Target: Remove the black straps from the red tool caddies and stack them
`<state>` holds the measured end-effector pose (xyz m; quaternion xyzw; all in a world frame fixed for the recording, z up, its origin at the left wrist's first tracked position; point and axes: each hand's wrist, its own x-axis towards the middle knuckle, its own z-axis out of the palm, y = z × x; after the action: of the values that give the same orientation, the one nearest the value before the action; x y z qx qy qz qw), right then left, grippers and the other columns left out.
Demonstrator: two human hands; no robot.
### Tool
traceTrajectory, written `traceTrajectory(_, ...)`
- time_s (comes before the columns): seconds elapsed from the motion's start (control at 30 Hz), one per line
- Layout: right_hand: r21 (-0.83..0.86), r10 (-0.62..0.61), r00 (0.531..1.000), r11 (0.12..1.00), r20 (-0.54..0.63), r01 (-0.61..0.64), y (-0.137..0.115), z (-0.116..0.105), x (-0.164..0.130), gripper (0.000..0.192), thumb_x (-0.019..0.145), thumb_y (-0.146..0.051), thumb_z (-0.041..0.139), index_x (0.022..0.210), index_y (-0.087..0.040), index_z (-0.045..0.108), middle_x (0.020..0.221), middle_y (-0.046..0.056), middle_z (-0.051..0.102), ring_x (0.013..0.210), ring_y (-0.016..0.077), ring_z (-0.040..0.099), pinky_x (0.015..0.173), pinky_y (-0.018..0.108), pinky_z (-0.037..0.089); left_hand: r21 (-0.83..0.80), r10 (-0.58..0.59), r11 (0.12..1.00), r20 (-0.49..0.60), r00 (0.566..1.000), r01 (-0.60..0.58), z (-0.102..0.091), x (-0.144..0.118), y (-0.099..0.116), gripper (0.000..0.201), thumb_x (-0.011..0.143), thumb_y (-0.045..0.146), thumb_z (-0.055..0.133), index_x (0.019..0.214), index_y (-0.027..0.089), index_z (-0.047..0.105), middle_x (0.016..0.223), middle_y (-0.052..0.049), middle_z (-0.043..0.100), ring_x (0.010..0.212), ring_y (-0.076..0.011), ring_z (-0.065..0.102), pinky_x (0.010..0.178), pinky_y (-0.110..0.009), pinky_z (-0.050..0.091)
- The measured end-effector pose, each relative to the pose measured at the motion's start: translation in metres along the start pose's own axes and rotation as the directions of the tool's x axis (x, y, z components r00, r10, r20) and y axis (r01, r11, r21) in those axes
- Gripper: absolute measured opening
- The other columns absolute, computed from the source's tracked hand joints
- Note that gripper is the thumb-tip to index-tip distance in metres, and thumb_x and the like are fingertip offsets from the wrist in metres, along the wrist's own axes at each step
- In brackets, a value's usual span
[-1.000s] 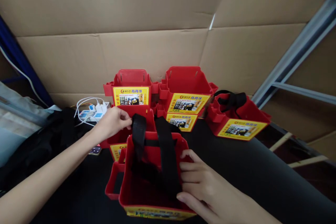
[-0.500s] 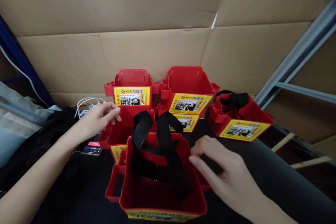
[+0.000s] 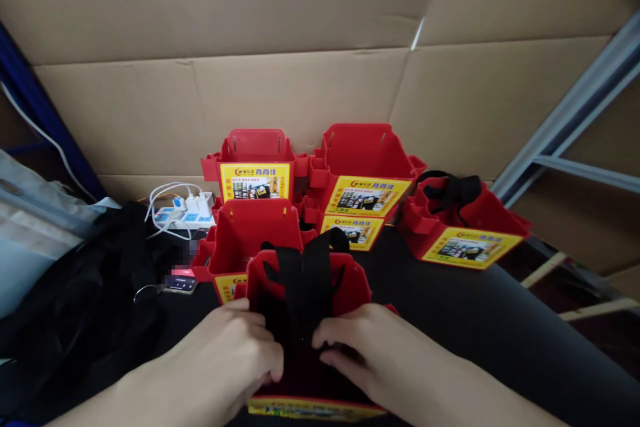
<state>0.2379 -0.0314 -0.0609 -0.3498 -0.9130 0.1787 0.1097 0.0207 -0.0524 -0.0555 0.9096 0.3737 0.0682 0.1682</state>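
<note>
In front of me stands a red plastic tool box (image 3: 256, 275) with a yellow label along its front edge. A black webbing strap (image 3: 303, 280) loops over its back wall and hangs into the dark inside. My left hand (image 3: 240, 353) is closed, its curled fingers dipping into the box on the left; what they hold is hidden. My right hand (image 3: 365, 347) reaches in from the right, thumb and forefinger pinched together at the lower part of the strap. Shadow hides where the strap ends.
Several more red boxes stand behind, including one at the far right (image 3: 465, 220) with a bundled black strap in it. To the left are a phone (image 3: 181, 284), a power strip (image 3: 193, 217) with white cables and black fabric (image 3: 85, 293). Cardboard (image 3: 280, 7) walls the back.
Both hands have moved down and inward into the nearest box; before, they were apart above and beside it. The two loose strap loops now stand closer together at the back wall.
</note>
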Motion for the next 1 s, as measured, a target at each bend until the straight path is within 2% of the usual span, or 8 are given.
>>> traceTrajectory(0.07, -0.163, 0.108, 0.986, 0.983, 0.129, -0.087, -0.003, 0.005, 0.006, 0.017, 0.080, -0.013, 0.049, 0.084, -0.021, 0.064, 0.072, 0.001, 0.067, 0.061, 0.0123, 0.062, 0.049, 0.020, 0.037, 0.175, -0.030, 0.985, 0.104, 0.994, 0.011, 0.008, 0.005, 0.005, 0.017, 0.077, 0.005, 0.050, 0.069, 0.018, 0.059, 0.071, 0.000, 0.065, 0.071, -0.0149, 0.060, 0.070, -0.025, 0.043)
traceTrajectory(0.23, -0.337, -0.005, 0.943, 0.934, 0.332, 0.123, -0.011, 0.005, 0.010, 0.020, 0.074, -0.007, 0.051, 0.082, -0.019, 0.065, 0.069, 0.002, 0.066, 0.055, 0.0135, 0.058, 0.044, 0.023, 0.031, 0.307, -0.066, 0.951, 0.142, 0.988, 0.019, 0.003, 0.007, 0.011, 0.020, 0.075, 0.002, 0.048, 0.070, 0.016, 0.060, 0.070, -0.003, 0.064, 0.075, -0.0182, 0.062, 0.073, -0.028, 0.045)
traceTrajectory(0.33, -0.230, -0.078, 0.982, 0.966, 0.172, 0.117, -0.014, -0.010, -0.008, 0.026, 0.075, -0.005, 0.050, 0.085, -0.025, 0.064, 0.070, -0.003, 0.065, 0.058, 0.0106, 0.059, 0.047, 0.020, 0.036, 0.115, -0.084, 0.990, -0.027, 0.996, 0.087, -0.010, -0.010, 0.005, 0.011, 0.082, 0.020, 0.048, 0.075, 0.020, 0.057, 0.075, 0.001, 0.064, 0.071, -0.0149, 0.061, 0.064, -0.023, 0.045)
traceTrajectory(0.43, -0.115, -0.027, 0.993, 0.993, -0.112, 0.014, -0.013, -0.027, -0.020, 0.017, 0.082, -0.015, 0.048, 0.075, -0.025, 0.059, 0.066, -0.005, 0.063, 0.054, 0.0080, 0.057, 0.049, 0.017, 0.040, -0.123, -0.291, 0.956, -0.333, 0.897, 0.265, -0.014, -0.016, -0.008, 0.017, 0.083, 0.038, 0.048, 0.079, 0.022, 0.050, 0.076, 0.002, 0.063, 0.063, -0.0129, 0.059, 0.051, -0.020, 0.042)
traceTrajectory(0.5, -0.046, 0.102, 0.934, 0.991, -0.342, -0.126, -0.010, -0.031, -0.016, 0.010, 0.083, -0.024, 0.049, 0.076, -0.023, 0.054, 0.064, -0.005, 0.061, 0.051, 0.0082, 0.055, 0.048, 0.018, 0.041, -0.227, -0.372, 0.927, -0.441, 0.817, 0.299, -0.012, -0.007, -0.013, 0.022, 0.079, 0.043, 0.052, 0.083, 0.023, 0.045, 0.080, 0.001, 0.064, 0.064, -0.0144, 0.059, 0.051, -0.022, 0.041)
traceTrajectory(0.57, 0.032, 0.190, 0.856, 0.979, -0.480, -0.200, -0.007, -0.027, -0.005, 0.008, 0.081, -0.029, 0.053, 0.084, -0.021, 0.051, 0.065, -0.004, 0.061, 0.050, 0.0090, 0.055, 0.048, 0.019, 0.042, -0.263, -0.369, 0.925, -0.455, 0.811, 0.274, -0.008, 0.008, -0.013, 0.025, 0.078, 0.042, 0.054, 0.085, 0.023, 0.041, 0.080, 0.001, 0.064, 0.063, -0.0153, 0.059, 0.055, -0.024, 0.042)
traceTrajectory(0.87, -0.120, 0.044, 0.935, 0.989, -0.352, -0.091, 0.004, 0.020, 0.009, 0.018, 0.072, -0.007, 0.056, 0.084, -0.020, 0.053, 0.067, -0.005, 0.062, 0.055, 0.0091, 0.057, 0.048, 0.018, 0.042, 0.162, -0.162, 0.963, -0.295, 0.942, 0.216, 0.009, 0.023, -0.010, 0.013, 0.084, 0.017, 0.043, 0.072, 0.020, 0.047, 0.067, 0.001, 0.058, 0.062, -0.0162, 0.053, 0.059, -0.028, 0.037)
traceTrajectory(1.0, -0.277, -0.129, 0.855, 0.961, -0.503, -0.018, -0.002, 0.014, -0.008, 0.012, 0.082, -0.021, 0.052, 0.091, -0.019, 0.058, 0.074, 0.001, 0.066, 0.068, 0.0147, 0.061, 0.063, 0.026, 0.048, 0.143, -0.138, 0.969, -0.370, 0.919, 0.203, 0.015, -0.002, -0.015, 0.008, 0.085, 0.025, 0.045, 0.083, 0.023, 0.053, 0.087, -0.001, 0.063, 0.082, -0.0193, 0.057, 0.075, -0.035, 0.043)
